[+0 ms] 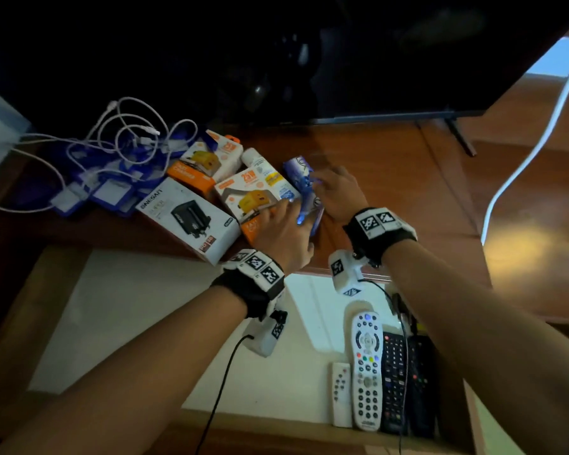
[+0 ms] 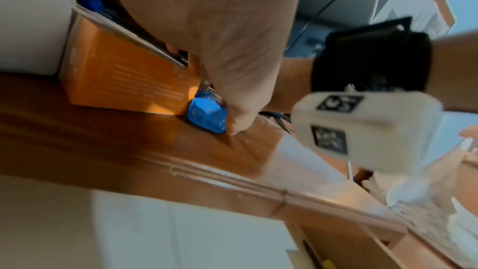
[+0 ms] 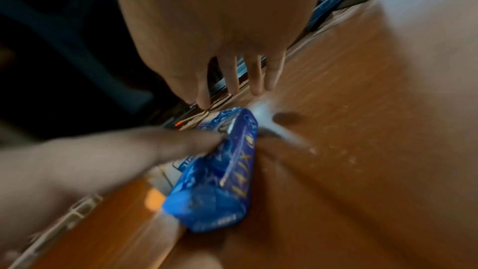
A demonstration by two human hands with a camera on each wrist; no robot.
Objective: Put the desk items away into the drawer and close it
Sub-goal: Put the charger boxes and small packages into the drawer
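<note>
Both hands meet at the desk's front edge: left hand [image 1: 281,233] fingers curled around the blue packet [image 3: 217,173], right hand [image 1: 337,192] spread over it.

Two hands reach over the desk: left hand [image 1: 281,229] and right hand [image 1: 334,192]. Four remote controls lie in the open drawer [image 1: 151,323]: small white remote [image 1: 341,394], large white remote [image 1: 367,369], and two black remotes [image 1: 395,382] (the second partly hidden). Three charger boxes: white box [image 1: 191,218] and two orange boxes [image 1: 207,164]. One blue packet [image 1: 304,188]. One white tube [image 1: 260,167]. Tangled white cables [image 1: 125,133], number unclear.
</note>
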